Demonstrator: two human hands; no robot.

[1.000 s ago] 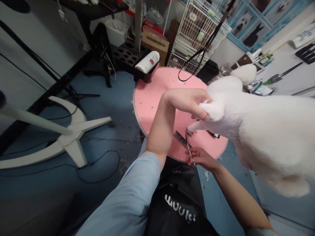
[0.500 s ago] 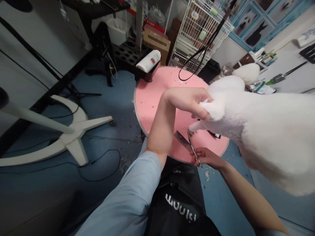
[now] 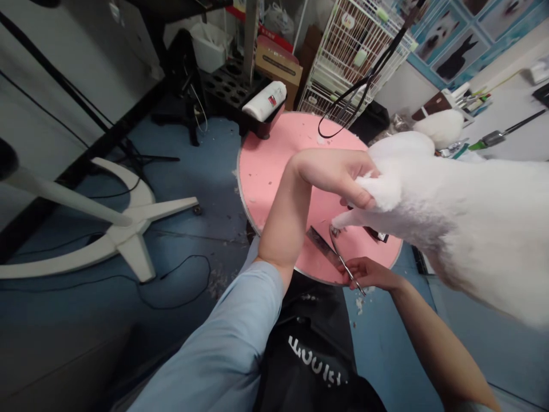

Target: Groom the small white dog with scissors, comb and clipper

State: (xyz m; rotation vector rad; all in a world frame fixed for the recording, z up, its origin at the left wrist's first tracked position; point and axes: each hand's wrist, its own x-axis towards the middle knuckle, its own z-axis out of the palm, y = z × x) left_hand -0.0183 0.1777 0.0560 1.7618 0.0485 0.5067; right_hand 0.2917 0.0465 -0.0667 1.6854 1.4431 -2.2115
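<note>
A white-coated dog (image 3: 484, 223) fills the right side, its head not clearly shown. My left hand (image 3: 343, 177) is closed around a fluffy white part of it, which looks like a raised leg (image 3: 384, 191). Below, a slim, close-cut leg (image 3: 354, 217) reaches down to the pink round table (image 3: 266, 171). My right hand (image 3: 371, 273) grips slender metal scissors (image 3: 349, 272) low at the table's near edge. Their tips lie beside that leg's foot. A flat, dark, comb-like strip (image 3: 321, 243) sits just left of the scissors; whether my fingers touch it, I cannot tell.
Hair clippings dot the table and floor. A black tray with a white bottle (image 3: 266, 102) adjoins the table's far left edge. A black strap loop (image 3: 330, 123) hangs above the far edge. Behind stands a white wire cage (image 3: 338, 51); a white wheeled base (image 3: 128, 229) is at left.
The view has shifted slightly, moving the scene a little to the right. The scissors' handle end has swung right relative to the table. My left hand keeps its hold on the dog.
</note>
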